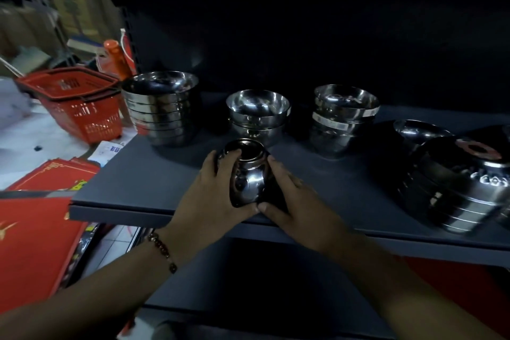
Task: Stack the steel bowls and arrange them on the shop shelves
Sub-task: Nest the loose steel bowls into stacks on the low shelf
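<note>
at the centre of the frame both hands hold one small steel bowl [246, 174], turned bottom-up and tilted, just above the front part of the grey shelf [154, 174]. the left hand [209, 196] curls its fingers over the bowl's left side and foot ring, thumb at the lower rim; the right hand [292, 196] cups the right side, thumb meeting the other thumb at the rim. the polished wall is slick, so the bowl probably could twist out if either hand lets go early, and drop past the shelf's front edge. just behind it stands a short stack of bowls [258, 116]; seating the held bowl crookedly there might jam it or rock the stack. towards centre left a taller stack [162, 110] stands near the shelf's left end, where a nudge could send it off towards the red basket [80, 107] at the left. to the right, another labelled stack [345, 119] and a blurred, leaning stack of upturned bowls [455, 188] at the right edge look the likeliest to slide.
</note>
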### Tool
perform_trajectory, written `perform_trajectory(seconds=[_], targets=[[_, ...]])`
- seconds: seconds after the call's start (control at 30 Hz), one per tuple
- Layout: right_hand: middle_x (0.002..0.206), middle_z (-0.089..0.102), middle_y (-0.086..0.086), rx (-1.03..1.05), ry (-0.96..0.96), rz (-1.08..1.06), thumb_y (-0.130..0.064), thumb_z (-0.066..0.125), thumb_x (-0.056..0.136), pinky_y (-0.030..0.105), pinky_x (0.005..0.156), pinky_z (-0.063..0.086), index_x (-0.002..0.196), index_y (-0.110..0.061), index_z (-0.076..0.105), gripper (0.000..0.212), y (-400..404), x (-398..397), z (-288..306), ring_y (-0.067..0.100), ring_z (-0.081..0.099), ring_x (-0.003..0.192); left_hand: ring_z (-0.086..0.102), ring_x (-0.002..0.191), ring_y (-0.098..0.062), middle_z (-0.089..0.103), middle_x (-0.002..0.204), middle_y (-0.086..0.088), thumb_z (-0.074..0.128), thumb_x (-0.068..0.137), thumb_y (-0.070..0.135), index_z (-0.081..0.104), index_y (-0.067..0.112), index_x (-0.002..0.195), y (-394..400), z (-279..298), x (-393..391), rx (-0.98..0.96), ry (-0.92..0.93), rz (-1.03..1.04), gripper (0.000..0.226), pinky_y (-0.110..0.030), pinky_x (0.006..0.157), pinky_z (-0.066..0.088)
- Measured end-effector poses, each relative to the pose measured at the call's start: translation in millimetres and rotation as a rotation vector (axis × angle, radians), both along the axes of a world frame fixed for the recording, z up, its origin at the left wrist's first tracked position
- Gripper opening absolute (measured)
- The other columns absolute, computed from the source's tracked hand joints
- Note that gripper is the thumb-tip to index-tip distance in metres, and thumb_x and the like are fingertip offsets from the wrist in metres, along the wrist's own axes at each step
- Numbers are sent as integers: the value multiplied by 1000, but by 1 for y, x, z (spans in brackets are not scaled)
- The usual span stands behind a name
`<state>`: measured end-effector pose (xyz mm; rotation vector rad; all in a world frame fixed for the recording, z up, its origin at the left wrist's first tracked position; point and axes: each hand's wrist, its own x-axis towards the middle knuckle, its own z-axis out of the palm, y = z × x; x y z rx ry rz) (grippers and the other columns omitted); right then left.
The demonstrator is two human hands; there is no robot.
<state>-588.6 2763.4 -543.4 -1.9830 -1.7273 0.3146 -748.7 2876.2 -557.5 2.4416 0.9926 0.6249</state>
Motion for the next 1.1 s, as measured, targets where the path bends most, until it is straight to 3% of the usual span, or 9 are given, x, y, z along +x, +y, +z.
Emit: perform_trajectory(seconds=[0.1,0.17,0.3,0.4,0.53,0.8,0.93,1.0,1.1], targets=[[163,19,-5,24,66,2,-50,57,91,43,119,25,156,-34,-1,89,0,1,-1,9,16,150,44,133,-19,21,156,0,81,63,61,19,46,143,3,-1,1,-20,-99,-26,102,-34,103,46],[163,18,-10,48,98,11,-55,56,88,43,118,27,155,-39,0,89,-1,3,2,7,17,149,48,119,-3,29,147,8,84,63,57,23,46,141,1,2,0,-27,-165,-56,100,-16,92,43],[162,18,-14,132,137,42,-45,65,89,32,121,22,156,-35,9,88,-11,7,19,-4,13,147,42,111,19,32,135,22,86,63,50,25,49,142,-6,13,-2,-70,-328,-69,99,-6,84,35],[160,21,-17,202,114,42,-34,71,88,12,116,18,156,-32,15,88,-22,14,34,-10,15,144,50,116,10,43,137,22,87,60,54,28,55,138,-15,25,-2,-196,-465,-87,97,-10,90,39],[157,29,-18,285,112,3,-26,73,87,9,112,21,154,-32,20,86,-36,29,38,-11,23,142,60,111,10,60,121,32,87,58,55,33,64,124,-29,38,1,-420,-583,-187,86,-14,89,45],[131,62,-15,448,412,-134,-25,56,95,31,107,42,137,-29,52,43,-49,51,33,2,54,126,61,111,10,65,113,36,71,62,60,41,47,126,-41,36,24,-676,-615,-390,72,-10,82,50],[95,72,-21,451,562,-273,-14,52,100,13,84,45,112,-26,66,22,-52,55,40,-7,64,95,67,114,-26,68,128,4,69,53,87,45,43,137,-43,37,40,-870,-624,-432,98,-44,75,59],[86,72,-23,436,625,-366,-17,51,101,11,78,45,102,-27,68,19,-53,59,42,-9,64,87,70,105,-32,69,125,-6,66,54,90,49,34,138,-43,39,44,-926,-604,-456,103,-44,68,58],[93,76,-1,396,736,-466,-21,54,100,28,82,52,97,-16,71,18,-56,66,45,8,69,89,68,109,-20,67,127,11,56,75,77,55,57,127,-45,40,46,-775,-599,-453,56,-36,67,58]])
